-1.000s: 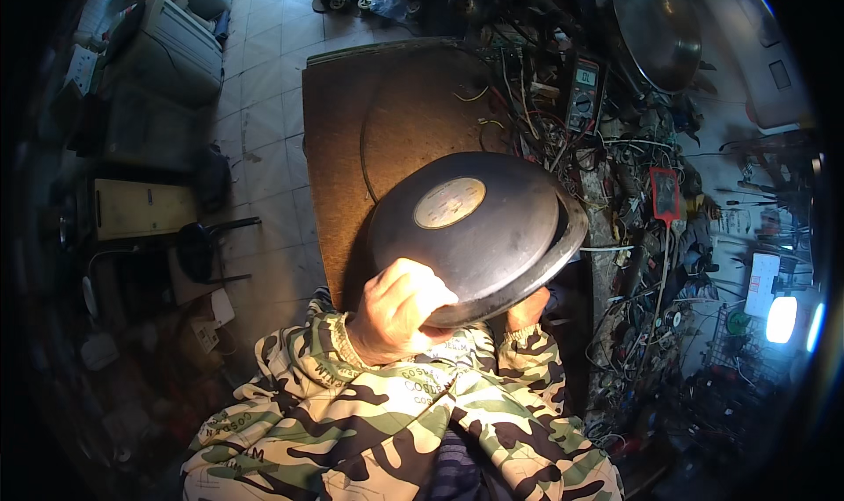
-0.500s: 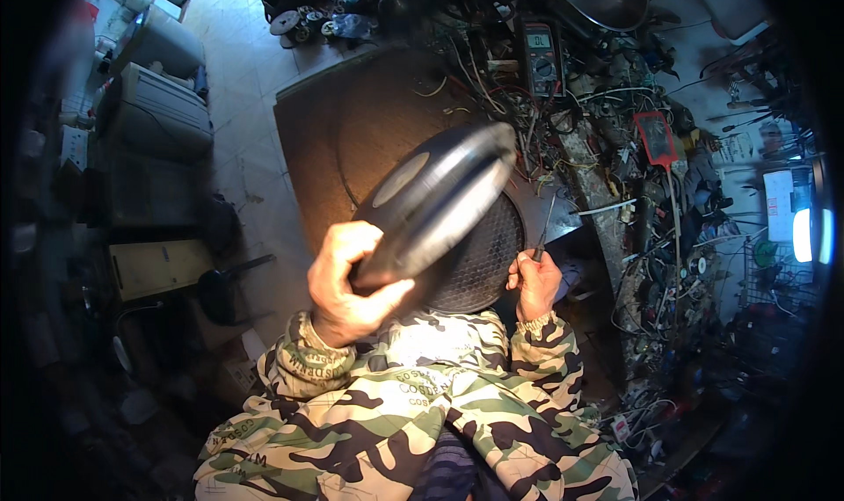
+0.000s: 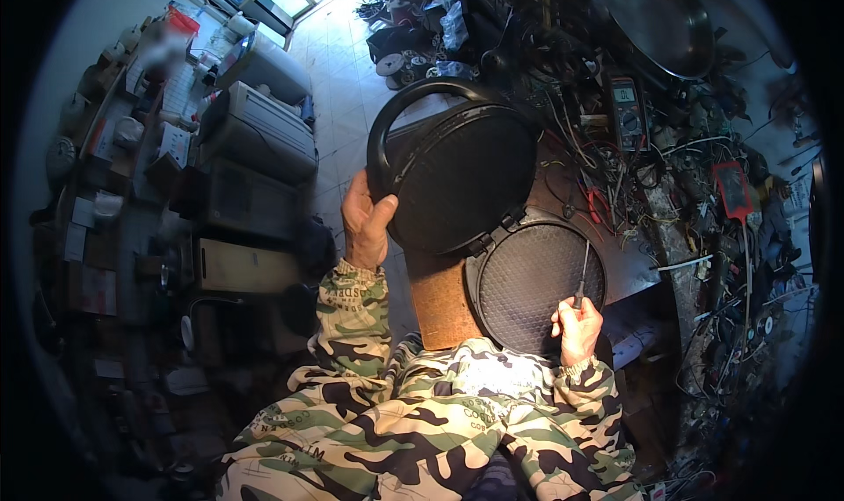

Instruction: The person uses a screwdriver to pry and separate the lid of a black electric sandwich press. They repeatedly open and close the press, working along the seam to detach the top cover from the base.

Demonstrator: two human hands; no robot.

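A round black electric griddle lies open, its lid joined by a hinge to the base. My left hand (image 3: 365, 222) grips the lid (image 3: 466, 176) at its left rim, beside the curved black handle (image 3: 420, 97); the thumb shows in front and the other fingers are partly hidden. The lid is raised, with its dark flat inside facing me. The griddle base (image 3: 527, 281) has a honeycomb-patterned plate. At its right edge my right hand (image 3: 578, 332) is closed around a thin screwdriver (image 3: 578, 297), whose shaft points away over the plate.
A brown board (image 3: 444, 303) lies under the griddle. To the right, a multimeter (image 3: 627, 114) sits among tangled wires, with red test leads (image 3: 598, 209) nearby. A large metal pan (image 3: 659, 26) and a red paddle-shaped thing (image 3: 731, 189) are farther right. Grey appliances (image 3: 259, 132) stand left.
The lid, seen edge-on and tilted before, has swung wider and shows its inside. More of the honeycomb plate is visible. The view has shifted; my right hand still holds the screwdriver.
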